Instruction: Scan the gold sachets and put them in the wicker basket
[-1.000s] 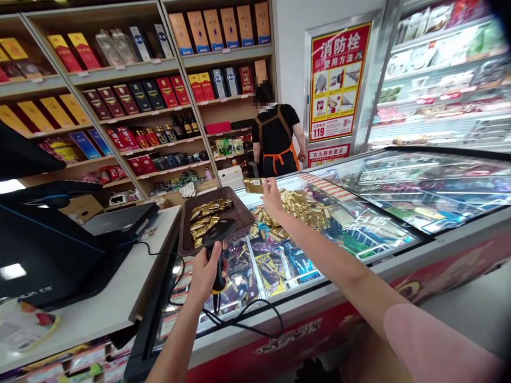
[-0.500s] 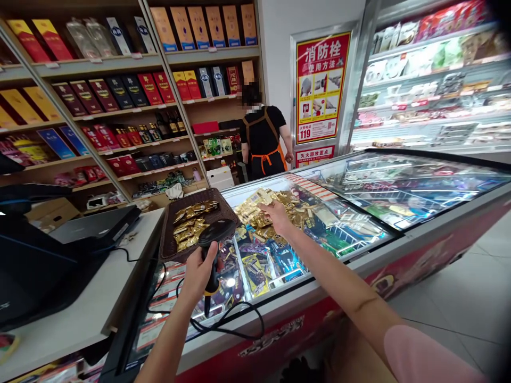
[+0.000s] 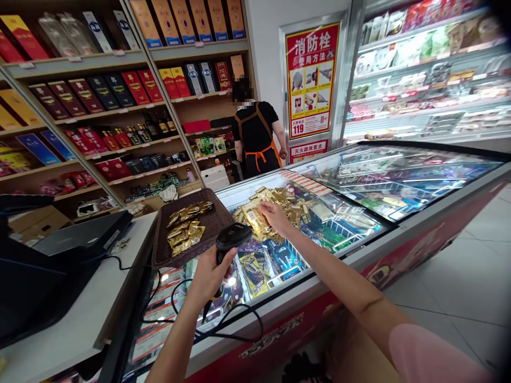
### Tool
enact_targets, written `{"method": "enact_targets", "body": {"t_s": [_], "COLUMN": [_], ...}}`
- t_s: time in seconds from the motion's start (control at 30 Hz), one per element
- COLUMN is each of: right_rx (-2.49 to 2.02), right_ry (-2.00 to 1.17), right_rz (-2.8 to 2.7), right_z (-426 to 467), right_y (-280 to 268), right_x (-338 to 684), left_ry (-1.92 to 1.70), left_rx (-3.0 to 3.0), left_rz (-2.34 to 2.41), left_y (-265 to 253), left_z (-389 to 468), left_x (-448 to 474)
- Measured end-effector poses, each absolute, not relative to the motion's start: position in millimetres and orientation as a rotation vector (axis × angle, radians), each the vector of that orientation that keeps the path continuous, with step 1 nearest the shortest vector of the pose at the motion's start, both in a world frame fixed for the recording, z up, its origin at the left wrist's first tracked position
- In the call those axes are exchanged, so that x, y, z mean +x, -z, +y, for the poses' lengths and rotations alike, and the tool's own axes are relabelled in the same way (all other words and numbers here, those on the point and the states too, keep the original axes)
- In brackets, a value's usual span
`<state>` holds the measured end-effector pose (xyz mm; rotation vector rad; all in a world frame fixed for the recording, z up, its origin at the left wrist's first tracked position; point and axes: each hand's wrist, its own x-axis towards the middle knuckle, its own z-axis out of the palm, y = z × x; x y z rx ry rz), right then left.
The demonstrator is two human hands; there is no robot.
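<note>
The packets [image 3: 253, 217] are crinkled gold foil, glossy and full of bright glints, some near the freezer's [image 3: 415, 235] back edge, others by its back left corner inside the basket [image 3: 220, 206]. That basket is woven, rough and matt brown. The scanner [image 3: 233, 234] is black plastic with a soft shine on its head; its cord [image 3: 262, 322] is smooth and rubbery. Smooth, reflective glass [image 3: 399, 181] covers the freezer's right part. Past its left edge, the table [image 3: 93, 303] is smooth and pale. The sleeve [image 3: 431, 351] is matt cloth.
</note>
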<state>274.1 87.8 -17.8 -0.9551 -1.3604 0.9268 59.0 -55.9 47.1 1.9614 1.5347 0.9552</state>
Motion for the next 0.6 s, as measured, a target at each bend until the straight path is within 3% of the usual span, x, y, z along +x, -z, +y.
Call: {"method": "enact_targets", "body": {"t_s": [0.33, 0.6], "right_rx": [-1.078, -1.656], "right_ry": [-0.812, -0.463], "right_rz": [-1.370, -1.048], "right_z": [96.0, 138.2], "right_y": [42.4, 49.6], "right_x": [287.8, 412.7], "left_ry": [-0.860, -0.884], "left_rx": [1.951, 1.906], "left_rz": [1.582, 1.669], "left_y": [-36.8, -28.2], "left_z": [-48.7, -45.2], "left_x": [59.4, 36.2]}}
